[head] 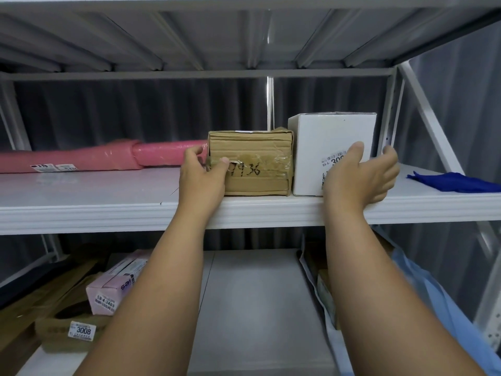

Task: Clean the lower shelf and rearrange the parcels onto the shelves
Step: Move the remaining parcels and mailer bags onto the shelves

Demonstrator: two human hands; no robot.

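Head view. Two parcels stand side by side near the front edge of the upper shelf [108, 210], right of its middle: a brown cardboard box [254, 164], taped and marked by hand, and a taller white box [325, 137] touching or just beside its right face. The left hand [203, 175] grips the brown box at its left front corner, thumb on the front face and fingers curled round the left side. The right hand [360, 175] lies at the white box's right front corner, thumb against the front face over the label and fingers spread toward the right side; whether the fingers actually press that side cannot be told. A pink wrapped roll [95, 158] lies along the back of the shelf to the left, its end just behind the brown box. A blue cloth [458, 183] rests at the shelf's right end. The lower shelf [257, 308] shows a bare centre with further parcels, among them a pink carton [108, 294], at its left and right ends.

Judged step: squaring the pair on the upper shelf. Done well, both hands press inward evenly and slide the boxes back together, keeping bases flat and labels facing forward; the tall white box may tip if pushed high.
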